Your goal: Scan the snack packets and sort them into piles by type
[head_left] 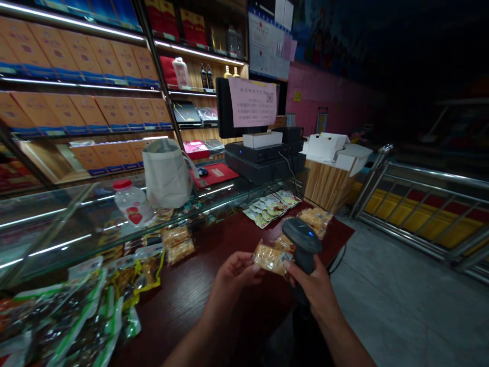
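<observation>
Left hand [239, 272]: thumb and fingers pinching the left end of a clear-wrapped pastry packet [269, 257], which is up off the dark red-brown desk [194, 298], toward its right side. Right hand [319, 288]: fingers closed around the handle of a black barcode scanner [301, 238], thumb tip at the packet's right end, by a small label; most of the other fingers are hidden. Blue light lit on top of the scanner. Scanner head sits just above and right of the packet. More of the same wrapped pastries on the desk: a pair [178, 244] near the glass edge to the left, a cluster [316, 219] at the far right corner, part of it behind the scanner. Green-and-white sachets [269, 208] fanned in an overlapping row at the back of the desk. Lower left: heap of green-edged snack bags [72, 316], yellow-edged pouches [147, 270] just beside it. On the glass top [89, 206]: red-capped bottle [132, 206] upright, white tote bag [166, 176] right behind it, mouse [202, 172] on a red mat [221, 175]. Monitor [223, 114] at the back has a pink printed sheet [252, 104] over its front. Shelves left carry rows of orange-and-blue boxes [82, 109]. Metal railing [428, 214] right.
</observation>
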`<state>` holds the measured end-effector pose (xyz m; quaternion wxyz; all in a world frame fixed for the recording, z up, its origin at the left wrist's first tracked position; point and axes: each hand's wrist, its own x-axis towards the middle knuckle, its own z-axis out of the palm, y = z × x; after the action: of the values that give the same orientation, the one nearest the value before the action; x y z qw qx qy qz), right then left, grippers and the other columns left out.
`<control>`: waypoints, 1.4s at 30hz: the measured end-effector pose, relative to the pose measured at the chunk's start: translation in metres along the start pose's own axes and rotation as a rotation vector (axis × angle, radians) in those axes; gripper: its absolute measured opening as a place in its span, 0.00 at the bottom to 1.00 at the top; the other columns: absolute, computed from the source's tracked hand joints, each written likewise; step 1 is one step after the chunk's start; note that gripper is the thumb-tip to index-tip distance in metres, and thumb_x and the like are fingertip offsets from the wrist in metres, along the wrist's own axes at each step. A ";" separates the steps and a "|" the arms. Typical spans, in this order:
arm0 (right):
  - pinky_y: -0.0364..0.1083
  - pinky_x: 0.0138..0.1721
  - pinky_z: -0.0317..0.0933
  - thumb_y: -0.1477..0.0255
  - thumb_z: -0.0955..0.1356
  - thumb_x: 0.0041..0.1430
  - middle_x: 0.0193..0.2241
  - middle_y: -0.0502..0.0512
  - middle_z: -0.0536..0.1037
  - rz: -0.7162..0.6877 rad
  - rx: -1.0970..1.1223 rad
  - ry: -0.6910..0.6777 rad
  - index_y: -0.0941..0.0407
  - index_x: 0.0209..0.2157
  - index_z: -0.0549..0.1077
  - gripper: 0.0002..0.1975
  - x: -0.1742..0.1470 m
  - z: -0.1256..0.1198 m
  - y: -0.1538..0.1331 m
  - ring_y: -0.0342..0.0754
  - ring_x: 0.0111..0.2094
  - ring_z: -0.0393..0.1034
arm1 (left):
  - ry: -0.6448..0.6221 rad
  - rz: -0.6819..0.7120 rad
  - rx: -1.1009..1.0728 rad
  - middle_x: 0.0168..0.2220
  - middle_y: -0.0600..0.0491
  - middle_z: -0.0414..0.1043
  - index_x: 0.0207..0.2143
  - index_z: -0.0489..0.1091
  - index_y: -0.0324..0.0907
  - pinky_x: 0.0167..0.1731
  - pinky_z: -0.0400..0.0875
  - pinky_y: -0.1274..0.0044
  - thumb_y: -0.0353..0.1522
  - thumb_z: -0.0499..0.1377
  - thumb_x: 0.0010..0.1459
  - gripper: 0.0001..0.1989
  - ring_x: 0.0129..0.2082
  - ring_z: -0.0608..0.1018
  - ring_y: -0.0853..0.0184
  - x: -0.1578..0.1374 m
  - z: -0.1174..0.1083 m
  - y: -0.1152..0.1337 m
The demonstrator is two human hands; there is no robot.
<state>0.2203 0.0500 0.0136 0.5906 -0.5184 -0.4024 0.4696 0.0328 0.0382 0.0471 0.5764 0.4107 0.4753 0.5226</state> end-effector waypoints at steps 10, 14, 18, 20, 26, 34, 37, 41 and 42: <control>0.41 0.19 0.57 0.54 0.76 0.47 0.13 0.43 0.71 -0.093 -0.037 -0.100 0.54 0.32 0.71 0.21 -0.004 0.029 -0.018 0.43 0.15 0.64 | 0.064 0.096 -0.039 0.28 0.49 0.81 0.27 0.73 0.41 0.32 0.78 0.75 0.43 0.75 0.38 0.21 0.30 0.83 0.63 0.009 -0.039 0.018; 0.41 0.20 0.56 0.51 0.74 0.52 0.13 0.44 0.71 -0.117 -0.057 -0.128 0.54 0.31 0.71 0.21 -0.005 0.029 -0.019 0.42 0.16 0.63 | 0.223 0.234 -0.008 0.26 0.52 0.79 0.27 0.74 0.40 0.33 0.78 0.76 0.42 0.75 0.40 0.19 0.29 0.81 0.66 0.009 -0.053 0.034; 0.42 0.21 0.57 0.46 0.70 0.56 0.14 0.46 0.71 -0.123 -0.110 -0.218 0.55 0.28 0.72 0.24 -0.009 0.019 -0.015 0.43 0.16 0.63 | 0.343 0.337 0.020 0.26 0.53 0.78 0.28 0.75 0.40 0.33 0.78 0.77 0.40 0.74 0.41 0.17 0.27 0.80 0.67 0.016 -0.070 0.037; 0.42 0.22 0.57 0.45 0.69 0.57 0.14 0.46 0.70 -0.125 -0.132 -0.288 0.56 0.28 0.73 0.26 -0.012 0.015 -0.012 0.43 0.17 0.64 | 0.373 0.359 0.034 0.25 0.54 0.78 0.28 0.75 0.40 0.32 0.77 0.77 0.40 0.74 0.41 0.16 0.26 0.80 0.67 0.020 -0.077 0.036; 0.43 0.24 0.55 0.42 0.64 0.60 0.16 0.47 0.69 -0.124 -0.156 -0.442 0.56 0.30 0.73 0.30 -0.024 0.012 -0.012 0.44 0.19 0.62 | 0.421 0.440 0.110 0.25 0.54 0.78 0.28 0.74 0.40 0.32 0.77 0.77 0.38 0.72 0.43 0.14 0.26 0.80 0.67 0.024 -0.080 0.035; 0.44 0.25 0.57 0.41 0.64 0.59 0.17 0.47 0.69 -0.095 -0.201 -0.437 0.55 0.28 0.72 0.30 -0.030 0.014 -0.022 0.44 0.19 0.63 | 0.427 0.478 0.165 0.24 0.54 0.78 0.28 0.74 0.40 0.31 0.78 0.77 0.37 0.69 0.45 0.11 0.26 0.81 0.67 0.022 -0.079 0.036; 0.44 0.25 0.58 0.42 0.65 0.59 0.17 0.48 0.70 -0.107 -0.219 -0.426 0.55 0.28 0.72 0.29 -0.030 0.012 -0.020 0.44 0.19 0.64 | 0.428 0.481 0.185 0.25 0.54 0.78 0.28 0.74 0.41 0.31 0.78 0.78 0.37 0.69 0.45 0.11 0.26 0.81 0.67 0.023 -0.079 0.035; 0.43 0.24 0.57 0.44 0.65 0.62 0.18 0.47 0.70 -0.129 -0.225 -0.456 0.56 0.30 0.71 0.27 -0.028 0.009 -0.016 0.44 0.20 0.64 | 0.417 0.481 0.213 0.26 0.54 0.79 0.29 0.74 0.41 0.32 0.77 0.78 0.37 0.68 0.47 0.10 0.27 0.81 0.67 0.023 -0.079 0.032; 0.43 0.24 0.57 0.45 0.64 0.62 0.17 0.47 0.70 -0.133 -0.229 -0.464 0.56 0.30 0.71 0.27 -0.027 0.008 -0.015 0.44 0.19 0.64 | 0.412 0.481 0.222 0.26 0.53 0.79 0.29 0.74 0.41 0.32 0.77 0.78 0.37 0.68 0.47 0.10 0.27 0.81 0.67 0.023 -0.079 0.032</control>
<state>0.2078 0.0252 0.0299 0.4498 -0.4326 -0.6107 0.4874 -0.0514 0.0634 0.0588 0.2801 0.4570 0.5256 0.6606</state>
